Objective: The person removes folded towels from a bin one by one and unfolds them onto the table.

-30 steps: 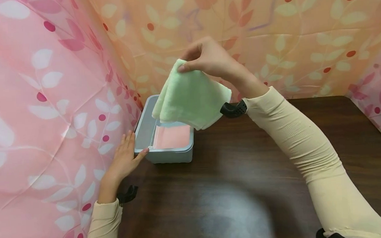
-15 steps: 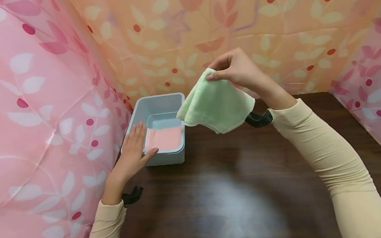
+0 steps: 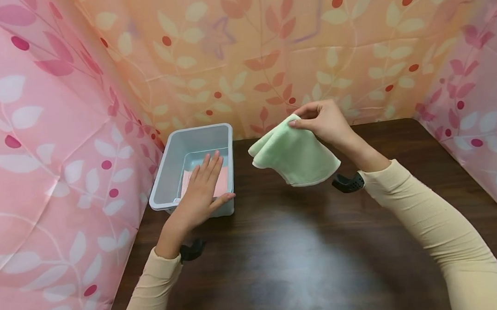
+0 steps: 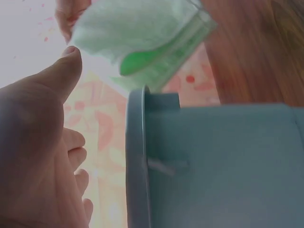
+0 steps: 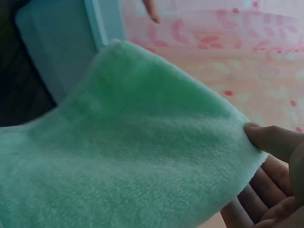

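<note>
2 hands work over the dark tabletop (image 3: 303,259). Right hand (image 3: 324,121) pinches a folded green cloth (image 3: 296,155) by its top corner, hanging right of the grey bin (image 3: 170,172). Left hand (image 3: 202,191), fingers straight, rests flat on the bin's near rim (pink cloth (image 3: 222,181) inside).

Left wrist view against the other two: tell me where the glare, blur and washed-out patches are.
Left wrist view: hazy and washed out, left hand soft and close, pale green fleece cloth blurred against bright backlight. Right wrist view: the cloth fills the frame, soft near the lens. Head view: sharp, with a pale sheen on the dark wooden table and edges curving slightly.
</note>
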`<state>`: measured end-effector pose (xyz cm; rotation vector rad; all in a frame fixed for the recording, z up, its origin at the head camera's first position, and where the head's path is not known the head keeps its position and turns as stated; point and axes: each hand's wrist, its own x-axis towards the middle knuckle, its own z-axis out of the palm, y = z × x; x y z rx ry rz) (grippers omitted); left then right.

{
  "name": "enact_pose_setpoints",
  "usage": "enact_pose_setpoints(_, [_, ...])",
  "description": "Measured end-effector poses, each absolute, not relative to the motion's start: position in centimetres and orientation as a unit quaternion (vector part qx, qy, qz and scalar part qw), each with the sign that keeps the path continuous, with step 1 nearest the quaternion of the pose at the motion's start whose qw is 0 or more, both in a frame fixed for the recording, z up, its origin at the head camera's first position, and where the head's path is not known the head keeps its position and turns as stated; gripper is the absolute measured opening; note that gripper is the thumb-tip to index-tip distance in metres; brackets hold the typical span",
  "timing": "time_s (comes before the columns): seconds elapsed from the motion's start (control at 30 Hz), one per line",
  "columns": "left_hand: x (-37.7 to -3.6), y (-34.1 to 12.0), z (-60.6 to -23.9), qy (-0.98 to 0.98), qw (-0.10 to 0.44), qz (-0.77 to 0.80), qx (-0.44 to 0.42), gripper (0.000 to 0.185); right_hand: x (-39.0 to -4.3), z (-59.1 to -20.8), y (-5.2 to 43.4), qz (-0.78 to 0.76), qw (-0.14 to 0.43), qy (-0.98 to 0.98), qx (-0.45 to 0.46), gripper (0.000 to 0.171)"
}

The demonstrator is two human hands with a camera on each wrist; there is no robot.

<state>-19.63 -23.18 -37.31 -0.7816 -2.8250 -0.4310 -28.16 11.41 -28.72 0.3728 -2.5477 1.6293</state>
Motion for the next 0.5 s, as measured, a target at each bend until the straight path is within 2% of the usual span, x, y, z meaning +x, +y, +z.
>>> enact_pose_setpoints(0.37, [-19.6,-21.1,-37.5,-0.943,0.081,-0.138,-0.291,0.096,-26.0,-33.7,11.1,0.596,0.052,-0.795,0.102,0.03])
enact_pose_setpoints(0.5, [-19.6,-20.7,-37.7,-0.94,0.086,-0.132,-0.302,0.096,-26.4,-35.7,11.4,0.618,0.03,-0.782,0.072,0.034])
